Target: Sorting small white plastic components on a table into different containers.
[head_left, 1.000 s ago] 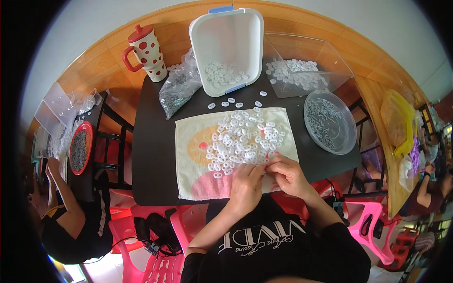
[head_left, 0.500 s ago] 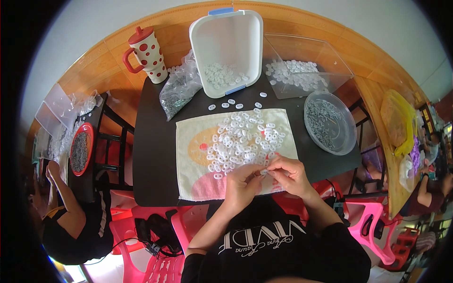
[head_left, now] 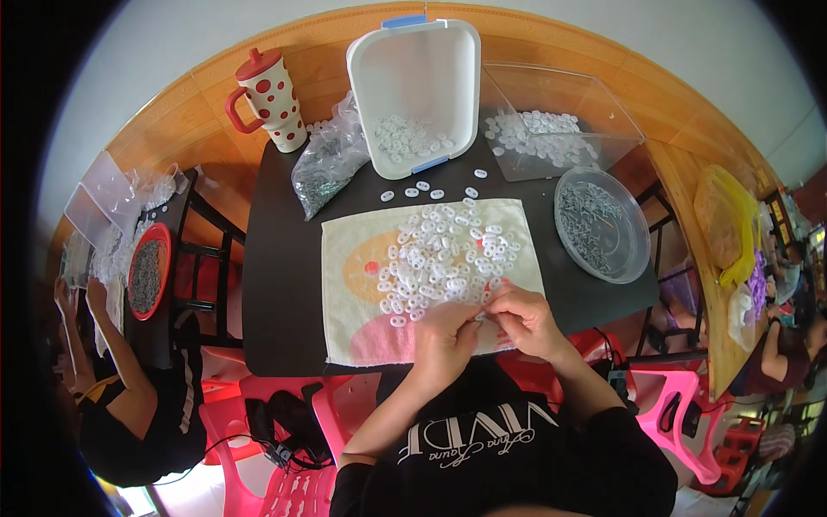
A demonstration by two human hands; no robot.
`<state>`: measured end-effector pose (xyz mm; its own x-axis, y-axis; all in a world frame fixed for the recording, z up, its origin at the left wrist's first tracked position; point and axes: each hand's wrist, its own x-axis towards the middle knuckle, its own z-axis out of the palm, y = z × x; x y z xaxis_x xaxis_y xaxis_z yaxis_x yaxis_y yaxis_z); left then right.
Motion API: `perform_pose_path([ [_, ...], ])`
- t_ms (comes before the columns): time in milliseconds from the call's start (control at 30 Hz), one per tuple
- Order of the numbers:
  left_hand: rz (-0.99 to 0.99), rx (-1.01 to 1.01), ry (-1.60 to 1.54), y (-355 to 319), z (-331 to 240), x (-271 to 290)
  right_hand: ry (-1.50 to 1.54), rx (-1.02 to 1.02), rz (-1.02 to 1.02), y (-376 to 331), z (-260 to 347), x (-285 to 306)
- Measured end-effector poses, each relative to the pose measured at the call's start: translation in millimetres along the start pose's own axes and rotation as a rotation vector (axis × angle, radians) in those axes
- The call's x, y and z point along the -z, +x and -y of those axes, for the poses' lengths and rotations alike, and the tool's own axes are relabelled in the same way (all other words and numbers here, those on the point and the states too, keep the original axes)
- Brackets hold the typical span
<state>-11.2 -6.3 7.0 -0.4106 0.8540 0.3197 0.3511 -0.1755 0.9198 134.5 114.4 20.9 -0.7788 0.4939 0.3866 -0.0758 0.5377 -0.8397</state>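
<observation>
My left hand (head_left: pixel 444 338) and my right hand (head_left: pixel 526 321) meet fingertip to fingertip over the near edge of a patterned towel. My left fingers pinch a small white oval plastic piece, now mostly covered by the fingers. The right thumb and fingers are closed at the same spot; what they hold is too small to make out. Just beyond the hands lies a loose heap of white two-holed oval pieces (head_left: pixel 439 254) on the towel (head_left: pixel 349 323). Several more oval pieces (head_left: pixel 437 194) lie on the dark table past the towel.
A white bin (head_left: pixel 413 82) holding pieces, a clear box (head_left: pixel 564 159) and a round tub of small metal screws (head_left: pixel 594 224) stand around the towel. A plastic bag (head_left: pixel 323 177) and a dotted tumbler (head_left: pixel 274 108) are at the far left. Another person (head_left: pixel 129 379) works at the left table.
My fingertips have closed in further, covering the white piece that showed between them. At the left table, the other person's hands have moved farther forward.
</observation>
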Motion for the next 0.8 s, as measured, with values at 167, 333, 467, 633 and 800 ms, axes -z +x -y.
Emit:
perform_pose_path([
  [167,-0.023,-0.123,0.246,0,-7,-4,-0.130,0.075,0.019,-1,-2,-1],
  [333,-0.020,-0.173,0.324,-1,-8,-4,-0.153,0.096,0.034,1,-2,-2],
  [467,0.009,-0.204,0.334,0,-5,-2,-0.203,0.154,0.050,-1,-5,-1],
  [633,0.044,-0.291,0.340,-3,-6,0,-0.361,0.290,0.057,-5,0,0],
  [800,0.099,-0.319,0.327,-6,-6,4,-0.394,0.400,0.109,-5,2,-2],
])
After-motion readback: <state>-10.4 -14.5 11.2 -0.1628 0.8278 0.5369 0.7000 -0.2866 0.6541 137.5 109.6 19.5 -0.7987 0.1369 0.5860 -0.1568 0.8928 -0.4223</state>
